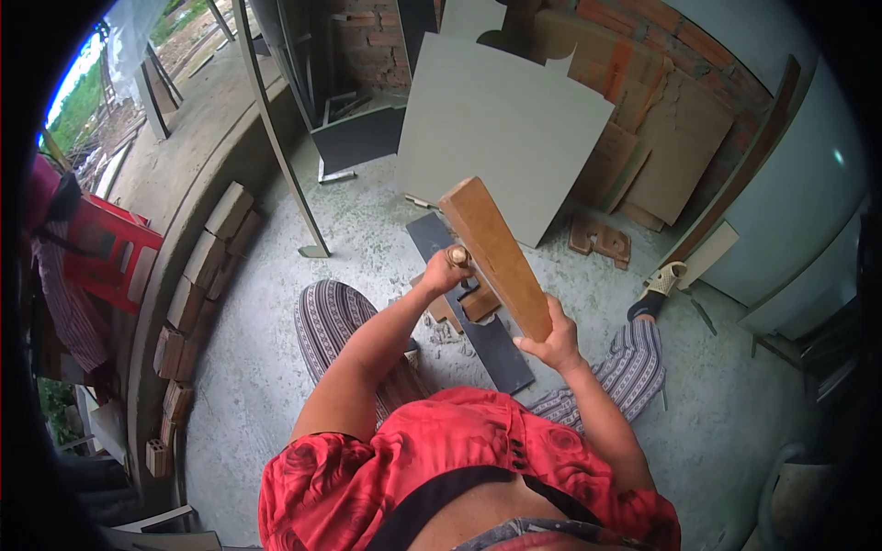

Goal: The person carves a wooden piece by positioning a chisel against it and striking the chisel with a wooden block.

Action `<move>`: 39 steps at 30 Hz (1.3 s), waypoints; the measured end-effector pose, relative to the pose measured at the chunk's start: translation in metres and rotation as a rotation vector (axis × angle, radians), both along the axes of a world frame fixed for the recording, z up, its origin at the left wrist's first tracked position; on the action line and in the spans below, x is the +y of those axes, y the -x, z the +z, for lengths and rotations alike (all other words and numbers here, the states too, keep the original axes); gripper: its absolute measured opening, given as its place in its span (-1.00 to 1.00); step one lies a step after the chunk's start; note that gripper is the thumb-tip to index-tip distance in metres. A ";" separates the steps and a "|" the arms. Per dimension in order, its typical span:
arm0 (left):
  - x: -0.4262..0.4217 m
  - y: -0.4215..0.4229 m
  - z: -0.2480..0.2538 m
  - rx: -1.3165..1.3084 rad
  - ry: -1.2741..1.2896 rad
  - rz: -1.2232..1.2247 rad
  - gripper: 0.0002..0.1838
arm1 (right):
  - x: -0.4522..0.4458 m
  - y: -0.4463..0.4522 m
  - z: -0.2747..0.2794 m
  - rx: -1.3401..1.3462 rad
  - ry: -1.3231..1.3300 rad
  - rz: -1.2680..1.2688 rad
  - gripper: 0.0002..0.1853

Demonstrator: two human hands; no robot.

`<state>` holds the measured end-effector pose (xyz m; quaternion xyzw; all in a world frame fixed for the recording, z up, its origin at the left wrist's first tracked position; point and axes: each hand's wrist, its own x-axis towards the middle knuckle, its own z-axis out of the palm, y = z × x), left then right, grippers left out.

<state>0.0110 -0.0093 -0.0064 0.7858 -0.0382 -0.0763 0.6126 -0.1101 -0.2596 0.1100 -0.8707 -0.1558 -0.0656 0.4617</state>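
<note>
While the person sits on the floor (248, 367) with legs spread, the right grip (556, 340) pinches the near end of a long wooden block (496, 257), thumb on one side and fingers on the other. The block slants up and away to the left, raised over a dark strip (503, 356). The left grip (445, 271) is curled round a handle (457, 256), whose rounded, light-coloured end shows above the fist, just beside the block's left edge; whether fist and block touch, I cannot tell.

Below the hands, the dark strip lies slantwise on the floor between the legs, with a small brown piece (479, 301) at its middle. Beyond it a large pale panel (505, 129) leans near cardboard (684, 165), and brown cut pieces (599, 241) lie to its right. Bricks (202, 262) line the ledge at left, near a red chair (138, 266).
</note>
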 end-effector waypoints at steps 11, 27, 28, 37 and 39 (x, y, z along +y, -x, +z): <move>-0.001 -0.001 0.004 -0.008 -0.006 -0.012 -0.76 | 0.005 -0.003 0.027 0.061 -0.108 0.061 -0.19; -0.008 0.006 0.025 0.033 -0.128 0.056 -0.65 | -0.010 -0.029 -0.019 0.324 -0.184 -0.152 -0.36; -0.007 0.006 0.024 0.049 -0.097 0.055 -0.64 | -0.014 -0.033 -0.026 0.371 -0.035 -0.223 -0.41; 0.003 -0.007 0.086 -0.019 0.280 0.253 -0.70 | -0.037 -0.032 -0.119 0.697 0.630 -0.375 -0.28; 0.007 -0.002 0.108 0.014 0.411 0.312 -0.71 | -0.044 -0.034 -0.131 0.713 0.685 -0.360 -0.25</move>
